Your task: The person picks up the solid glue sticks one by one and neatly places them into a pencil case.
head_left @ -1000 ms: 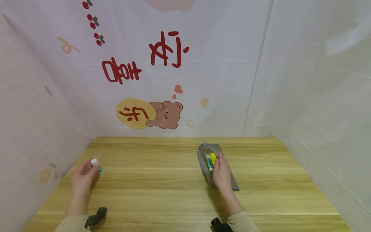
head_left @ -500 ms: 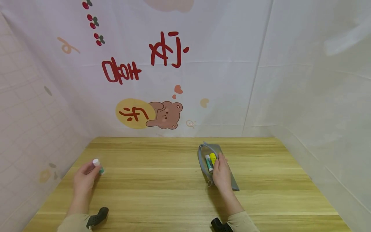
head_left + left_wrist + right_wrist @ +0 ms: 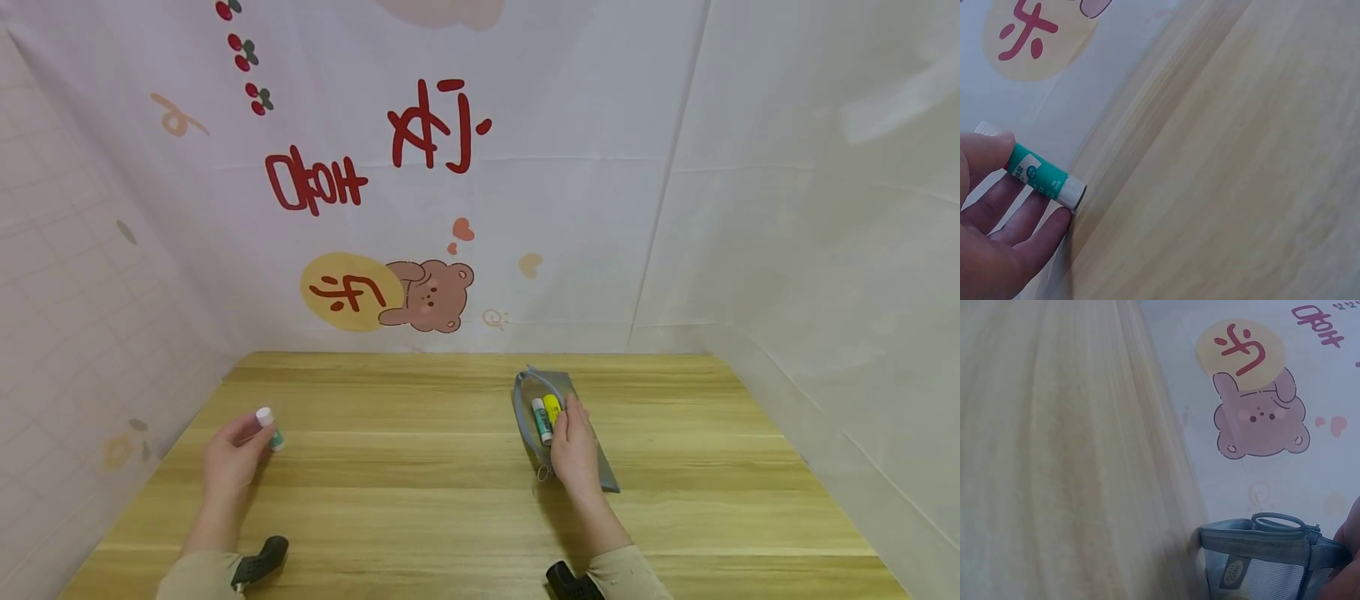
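My left hand (image 3: 228,462) pinches a green glue stick (image 3: 1038,172) with white ends between thumb and fingers, over the left part of the table. In the head view the glue stick (image 3: 271,429) leans with its white cap up. On the right, my right hand (image 3: 576,450) holds the side of a grey zippered mesh pouch (image 3: 609,473), which gapes at the top. Inside the pouch lie another green glue stick (image 3: 542,421) and a yellow one (image 3: 552,408). The right wrist view shows the zipper edge of the pouch (image 3: 1254,542), with part of the hand (image 3: 1344,569) at the frame's edge.
A wood-grain table (image 3: 405,500) spans the space between the hands. White printed cloth (image 3: 570,208) hangs behind it and along both sides. Black wrist straps (image 3: 261,562) stick out near both cuffs.
My left hand has moved to the right with the glue stick. My right hand and the pouch stay in place.
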Demonstrator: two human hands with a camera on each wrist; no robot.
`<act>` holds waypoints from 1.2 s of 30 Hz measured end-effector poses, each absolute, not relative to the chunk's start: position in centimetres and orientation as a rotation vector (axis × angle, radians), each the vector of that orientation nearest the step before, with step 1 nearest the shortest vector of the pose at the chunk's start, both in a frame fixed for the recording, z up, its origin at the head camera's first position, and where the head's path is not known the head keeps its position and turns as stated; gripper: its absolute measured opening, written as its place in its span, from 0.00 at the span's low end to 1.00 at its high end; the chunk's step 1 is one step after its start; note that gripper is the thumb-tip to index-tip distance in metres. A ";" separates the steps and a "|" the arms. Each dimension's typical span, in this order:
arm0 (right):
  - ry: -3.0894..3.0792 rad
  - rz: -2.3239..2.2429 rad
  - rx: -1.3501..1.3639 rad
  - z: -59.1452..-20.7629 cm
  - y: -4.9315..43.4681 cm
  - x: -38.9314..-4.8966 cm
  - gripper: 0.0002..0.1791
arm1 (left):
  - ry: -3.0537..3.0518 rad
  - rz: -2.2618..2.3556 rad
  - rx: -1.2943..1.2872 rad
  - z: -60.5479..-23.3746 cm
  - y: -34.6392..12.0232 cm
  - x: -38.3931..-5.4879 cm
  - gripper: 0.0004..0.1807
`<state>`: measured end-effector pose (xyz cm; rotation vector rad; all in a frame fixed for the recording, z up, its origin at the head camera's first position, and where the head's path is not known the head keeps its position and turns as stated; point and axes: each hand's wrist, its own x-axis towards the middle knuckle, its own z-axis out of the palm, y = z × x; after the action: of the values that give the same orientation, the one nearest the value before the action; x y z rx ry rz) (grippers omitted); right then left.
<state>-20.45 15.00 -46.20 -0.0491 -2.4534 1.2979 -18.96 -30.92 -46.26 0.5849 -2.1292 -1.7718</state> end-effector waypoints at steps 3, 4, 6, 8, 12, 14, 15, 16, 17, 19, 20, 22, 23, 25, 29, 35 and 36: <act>-2.454 1.301 -0.053 -46.2 15.0 -20.5 0.24 | -2.171 -1.747 0.573 -46.2 -30.4 -19.1 0.23; -2.454 1.303 -0.053 -46.2 15.0 -20.5 0.25 | -2.171 -1.757 0.575 -46.1 -30.1 -19.1 0.23; -2.455 1.310 -0.057 -46.2 15.0 -20.4 0.25 | -2.162 -1.788 0.579 -46.1 -29.7 -19.2 0.24; -2.454 1.314 -0.058 -46.2 15.0 -20.4 0.25 | -2.166 -1.791 0.569 -46.1 -29.3 -19.3 0.23; -2.452 1.313 -0.055 -46.2 15.0 -20.4 0.25 | -2.172 -1.813 0.540 -46.3 -28.5 -19.7 0.23; -2.443 1.303 -0.043 -46.3 15.1 -20.4 0.25 | -2.180 -1.820 0.519 -46.4 -28.1 -19.8 0.23; -2.440 1.298 -0.038 -46.3 15.1 -20.5 0.24 | -2.190 -1.821 0.507 -46.4 -27.9 -19.9 0.23; -2.437 1.294 -0.035 -46.3 15.1 -20.5 0.24 | -2.196 -1.820 0.495 -46.4 -27.7 -20.0 0.23; -2.433 1.288 -0.030 -46.3 15.1 -20.5 0.24 | -2.208 -1.809 0.481 -46.4 -27.5 -20.0 0.23; -2.424 1.275 -0.022 -46.3 15.1 -20.5 0.24 | -2.218 -1.808 0.462 -46.4 -27.0 -20.2 0.23; -2.424 1.273 -0.021 -46.3 15.1 -20.5 0.23 | -2.223 -1.810 0.449 -46.4 -26.8 -20.2 0.22; -2.426 1.267 -0.023 -46.3 15.1 -20.5 0.23 | -2.243 -1.799 0.427 -46.3 -26.4 -20.4 0.23; -2.423 1.261 -0.022 -46.3 15.1 -20.5 0.23 | -2.261 -1.783 0.415 -46.3 -26.2 -20.5 0.23; -2.426 1.263 -0.024 -46.2 15.0 -20.5 0.23 | -2.285 -1.768 0.386 -46.2 -25.7 -20.6 0.23; -2.439 1.266 -0.033 -46.1 14.9 -20.4 0.23 | -2.316 -1.752 0.326 -46.1 -24.8 -21.0 0.23; -2.461 1.298 -0.067 -45.9 14.9 -20.3 0.25 | -2.285 -1.818 0.269 -45.9 -23.2 -21.5 0.22; -2.464 1.303 -0.071 -45.9 14.9 -20.3 0.25 | -2.278 -1.835 0.262 -45.9 -23.0 -21.5 0.22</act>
<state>-20.29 14.89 -45.92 -0.0706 -2.4642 1.3033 -21.55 -22.96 -45.85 0.2625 -2.2785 -1.8355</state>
